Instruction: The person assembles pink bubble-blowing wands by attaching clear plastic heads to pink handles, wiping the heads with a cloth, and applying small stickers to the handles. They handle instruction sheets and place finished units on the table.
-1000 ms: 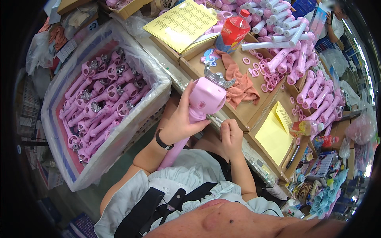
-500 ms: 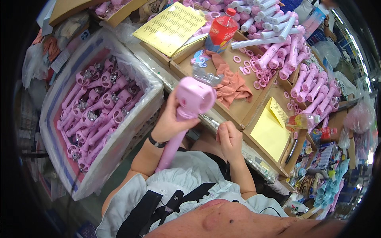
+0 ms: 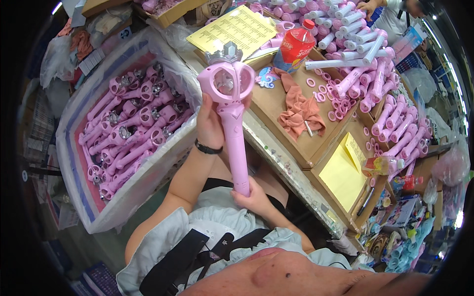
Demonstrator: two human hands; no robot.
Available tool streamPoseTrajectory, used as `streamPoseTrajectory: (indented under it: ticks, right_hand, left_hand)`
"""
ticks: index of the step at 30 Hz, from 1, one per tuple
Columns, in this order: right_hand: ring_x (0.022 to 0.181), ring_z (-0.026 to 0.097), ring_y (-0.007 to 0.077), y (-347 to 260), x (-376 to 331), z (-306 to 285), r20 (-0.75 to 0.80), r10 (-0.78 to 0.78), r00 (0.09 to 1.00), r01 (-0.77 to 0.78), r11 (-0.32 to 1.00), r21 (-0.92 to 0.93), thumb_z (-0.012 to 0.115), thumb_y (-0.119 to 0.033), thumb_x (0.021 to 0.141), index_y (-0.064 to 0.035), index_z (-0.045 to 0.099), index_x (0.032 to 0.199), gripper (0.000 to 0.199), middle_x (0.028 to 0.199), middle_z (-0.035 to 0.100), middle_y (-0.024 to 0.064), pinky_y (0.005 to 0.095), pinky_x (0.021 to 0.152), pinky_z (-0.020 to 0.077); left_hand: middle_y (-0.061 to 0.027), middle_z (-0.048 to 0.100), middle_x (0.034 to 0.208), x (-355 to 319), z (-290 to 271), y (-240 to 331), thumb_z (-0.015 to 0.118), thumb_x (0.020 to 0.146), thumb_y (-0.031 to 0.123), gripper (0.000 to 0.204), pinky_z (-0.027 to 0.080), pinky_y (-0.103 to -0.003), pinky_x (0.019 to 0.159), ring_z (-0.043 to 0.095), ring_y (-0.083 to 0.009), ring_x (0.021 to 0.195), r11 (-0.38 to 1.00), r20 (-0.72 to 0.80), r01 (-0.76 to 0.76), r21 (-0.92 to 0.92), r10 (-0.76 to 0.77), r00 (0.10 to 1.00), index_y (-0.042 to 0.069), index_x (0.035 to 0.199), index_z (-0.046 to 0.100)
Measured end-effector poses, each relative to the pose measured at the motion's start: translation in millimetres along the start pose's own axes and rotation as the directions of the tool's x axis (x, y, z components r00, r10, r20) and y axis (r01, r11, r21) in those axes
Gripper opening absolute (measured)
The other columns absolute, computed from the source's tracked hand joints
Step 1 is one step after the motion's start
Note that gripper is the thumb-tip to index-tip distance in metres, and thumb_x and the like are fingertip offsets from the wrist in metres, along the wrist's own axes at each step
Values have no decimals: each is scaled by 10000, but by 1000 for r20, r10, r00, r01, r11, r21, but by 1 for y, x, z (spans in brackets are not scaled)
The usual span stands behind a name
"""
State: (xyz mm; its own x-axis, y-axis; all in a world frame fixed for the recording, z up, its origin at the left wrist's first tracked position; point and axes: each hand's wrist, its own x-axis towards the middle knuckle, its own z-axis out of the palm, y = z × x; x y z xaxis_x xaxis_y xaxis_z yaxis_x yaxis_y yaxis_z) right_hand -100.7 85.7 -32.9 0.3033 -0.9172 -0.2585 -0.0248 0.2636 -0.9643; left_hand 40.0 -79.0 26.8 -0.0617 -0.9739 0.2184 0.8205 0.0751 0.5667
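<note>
Desk, one point(image 3: 276, 160), its near edge running slantwise before the person. Crate, one, white-walled and lined with plastic point(image 3: 143, 180), left of the desk, filled with pink wands topped in silver point(image 3: 133, 128). Cardboard trays, two in front: the left one point(image 3: 291, 145) and the right one point(image 3: 323, 200), both along the desk's near edge. Wand parts, pink and white, heaped point(image 3: 353, 49) beyond the left tray's far edge. Paper, yellow: a printed sheet point(image 3: 232, 32) over the left tray's far left corner, and a folded piece point(image 3: 340, 177) inside the right tray. Pink wand, one (silver crown on top, round cut-outs in the head) point(image 3: 233, 121), held over the lap, its head overlapping the desk's near edge in view. Left hand, one point(image 3: 210, 126), wrapped about its neck just below the head; right hand, one point(image 3: 253, 197), fingers curled around the handle's bottom end. Bottle, red-capped point(image 3: 294, 49), at the left tray's far edge. Cloth, orange, crumpled point(image 3: 295, 106), in that tray. Pen, dark point(image 3: 365, 200), by the right tray's right edge. Rings, pink, many point(image 3: 340, 106), near the left tray's right edge.
</note>
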Motion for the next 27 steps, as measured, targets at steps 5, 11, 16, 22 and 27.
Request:
streamPoseTrajectory:
  ticks: [5,11,16,22,27]
  right_hand:
    - [783,564,125,-1,-10,-5,-87,8,996,-20,991,-131,710,-168,754,-17,522,1079,405,895,589,54,280,700,466]
    - [728,634,244,-11,0,-5,-300,-193,934,43,896,-441,714,-213,731,-20,536,1076,433,843,634,155,342,664,500]
    - [732,654,321,-11,0,-5,-346,-234,909,52,885,-463,699,-237,733,-32,550,1064,417,843,641,183,381,659,511]
    - [729,654,309,-6,-1,-9,-320,-253,913,81,881,-466,699,-236,736,-37,551,1076,421,838,639,180,370,654,511]
    - [775,641,254,-4,-12,-12,-165,-46,985,-6,954,-301,704,-255,757,-30,519,1147,487,885,637,143,339,707,498]
  left_hand:
    - [-188,483,1276,6,5,-3,467,893,551,726,422,-488,987,554,-356,1086,993,17,-98,-72,99,995,-9,1334,332]
    - [-225,485,1269,-23,9,-18,533,905,370,557,524,-369,778,623,-259,914,921,29,227,316,-248,968,39,1306,335]
    - [-140,537,1066,-33,5,-27,532,845,142,385,484,-315,615,573,-178,711,965,15,243,98,-245,969,41,1188,390]
    - [-135,539,1051,-36,-3,-33,539,855,182,488,494,-328,638,577,-198,716,967,-19,255,21,-254,967,109,1278,308]
    - [-136,569,1069,-21,-15,-18,400,841,689,818,499,-375,716,588,-257,817,987,-52,155,51,-152,987,-25,1238,428]
